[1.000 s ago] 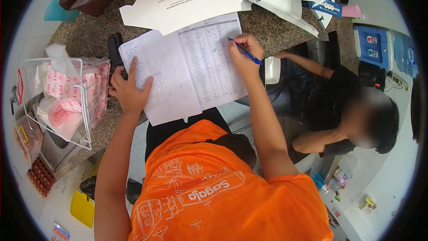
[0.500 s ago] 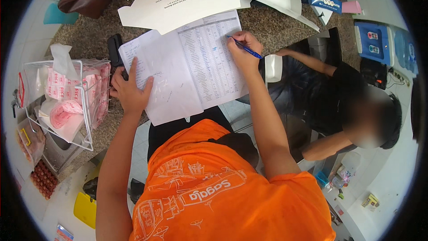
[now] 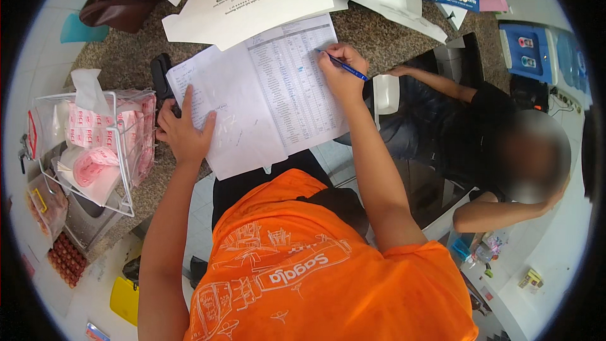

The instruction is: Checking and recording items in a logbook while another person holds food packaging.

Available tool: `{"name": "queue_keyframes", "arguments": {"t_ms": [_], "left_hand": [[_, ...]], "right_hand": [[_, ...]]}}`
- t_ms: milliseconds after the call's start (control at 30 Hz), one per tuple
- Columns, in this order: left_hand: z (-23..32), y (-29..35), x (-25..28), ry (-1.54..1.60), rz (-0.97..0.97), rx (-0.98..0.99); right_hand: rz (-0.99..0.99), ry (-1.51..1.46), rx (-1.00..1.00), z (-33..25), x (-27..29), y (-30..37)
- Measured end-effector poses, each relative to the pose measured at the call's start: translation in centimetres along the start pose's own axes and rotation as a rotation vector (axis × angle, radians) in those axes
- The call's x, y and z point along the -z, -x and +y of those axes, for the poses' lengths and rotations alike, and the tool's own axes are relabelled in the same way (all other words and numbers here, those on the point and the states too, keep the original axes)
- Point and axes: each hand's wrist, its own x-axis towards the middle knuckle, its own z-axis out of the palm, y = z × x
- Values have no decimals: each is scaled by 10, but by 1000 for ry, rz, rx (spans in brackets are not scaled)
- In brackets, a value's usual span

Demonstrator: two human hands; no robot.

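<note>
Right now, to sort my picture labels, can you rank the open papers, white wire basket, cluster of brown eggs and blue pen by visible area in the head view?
1. Open papers
2. White wire basket
3. Cluster of brown eggs
4. Blue pen, partly hidden by the right hand

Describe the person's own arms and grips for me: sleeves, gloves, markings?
The left grip and right grip are gloveless. The left forearm and right forearm are bare, with no watch or cable visible. The orange shirt, printed with white line drawings, has a short right sleeve; the left sleeve isn't in view.
</note>
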Motion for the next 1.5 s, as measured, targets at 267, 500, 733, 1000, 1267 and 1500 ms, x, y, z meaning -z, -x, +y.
{"name": "queue_keyframes", "arguments": {"t_ms": [267, 500, 733, 1000, 1267, 1500], "left_hand": [[2, -2, 1, -4, 9, -1], [-3, 2, 1, 17, 17, 7], [7, 1, 4, 49, 52, 26], [3, 3, 3, 102, 111, -10], [3, 2, 5, 123, 119, -9], [2, 4, 2, 102, 143, -15]], "right_hand": [[-14, 51, 82, -5, 3, -2], [50, -72, 243, -34, -5, 12], [-484, -228, 82, -126, -92, 60], [-550, -329, 61, -106, -172, 70], [-493, -257, 101, -100, -178, 72], [-480, -250, 123, -106, -167, 70]]}}
